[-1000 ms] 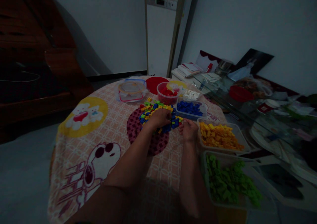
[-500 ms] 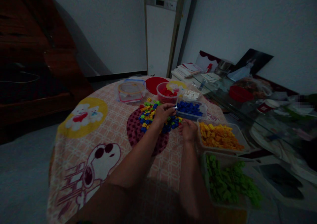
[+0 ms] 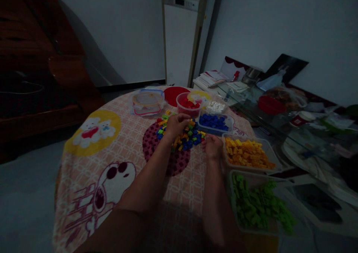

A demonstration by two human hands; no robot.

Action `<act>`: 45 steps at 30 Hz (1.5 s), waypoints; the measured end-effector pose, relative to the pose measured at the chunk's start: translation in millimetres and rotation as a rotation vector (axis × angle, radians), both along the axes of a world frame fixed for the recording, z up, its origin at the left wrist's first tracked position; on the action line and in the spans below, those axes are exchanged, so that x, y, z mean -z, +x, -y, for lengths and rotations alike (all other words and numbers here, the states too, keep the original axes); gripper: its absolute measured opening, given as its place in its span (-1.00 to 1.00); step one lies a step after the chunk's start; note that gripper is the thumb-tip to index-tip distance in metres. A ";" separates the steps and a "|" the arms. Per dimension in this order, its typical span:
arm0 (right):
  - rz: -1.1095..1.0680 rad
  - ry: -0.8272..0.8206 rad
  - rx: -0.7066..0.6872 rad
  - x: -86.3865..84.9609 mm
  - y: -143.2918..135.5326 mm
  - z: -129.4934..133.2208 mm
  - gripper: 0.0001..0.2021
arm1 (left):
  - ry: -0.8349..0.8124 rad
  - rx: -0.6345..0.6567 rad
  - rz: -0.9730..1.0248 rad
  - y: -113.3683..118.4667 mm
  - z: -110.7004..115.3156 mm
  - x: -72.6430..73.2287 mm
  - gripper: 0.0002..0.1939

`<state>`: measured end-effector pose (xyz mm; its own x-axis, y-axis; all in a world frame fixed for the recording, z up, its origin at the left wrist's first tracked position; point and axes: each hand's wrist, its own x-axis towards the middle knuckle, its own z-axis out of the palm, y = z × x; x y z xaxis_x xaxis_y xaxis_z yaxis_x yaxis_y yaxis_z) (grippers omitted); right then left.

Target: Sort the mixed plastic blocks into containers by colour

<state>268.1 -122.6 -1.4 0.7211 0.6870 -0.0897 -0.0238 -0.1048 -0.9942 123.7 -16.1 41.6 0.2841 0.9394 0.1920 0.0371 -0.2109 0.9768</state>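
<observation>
Over a mixed pile of small plastic building blocks (image 3: 186,139), in yellow, blue, green and red, my left hand (image 3: 176,126) hovers with its fingers a little apart and nothing visible in them. At the pile's right edge my right hand (image 3: 213,146) is closed, fingers curled together. What it holds, if anything, is hidden. The pile lies on a dark red patterned circle (image 3: 175,165) of the tablecloth. Just beyond the right hand stands a clear box of blue blocks (image 3: 214,121). Beside that hand is a box of yellow blocks (image 3: 247,154).
A box of green blocks (image 3: 260,204) stands nearest on the right. Farther back are a tub of red blocks (image 3: 189,103), a container of white pieces (image 3: 216,106), stacked lids (image 3: 147,102) and a red disc (image 3: 176,95). A cluttered glass table (image 3: 251,111) adjoins the right side.
My left hand has drawn back left from beside the blue box to above the pile. The small white piece at its fingertips is no longer visible. My right hand has stayed put.
</observation>
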 end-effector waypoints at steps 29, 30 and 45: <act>0.028 0.003 -0.030 1.7 1.0 -0.5 -0.67 | 0.244 0.019 -0.371 20.7 9.0 9.2 -0.80; 0.029 0.001 -0.025 1.7 0.8 -0.7 -0.67 | 0.170 0.012 -0.275 22.7 8.7 10.5 -0.79; 0.048 -0.001 -0.017 -1.0 -0.8 0.9 -0.70 | -0.133 0.147 0.237 40.6 15.0 17.1 -0.57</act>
<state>267.3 -123.5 -0.4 0.7128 0.6991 -0.0564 0.0255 -0.1062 -0.9940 164.2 -31.1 24.5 0.3808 0.9128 0.1476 -0.2164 -0.0672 0.9740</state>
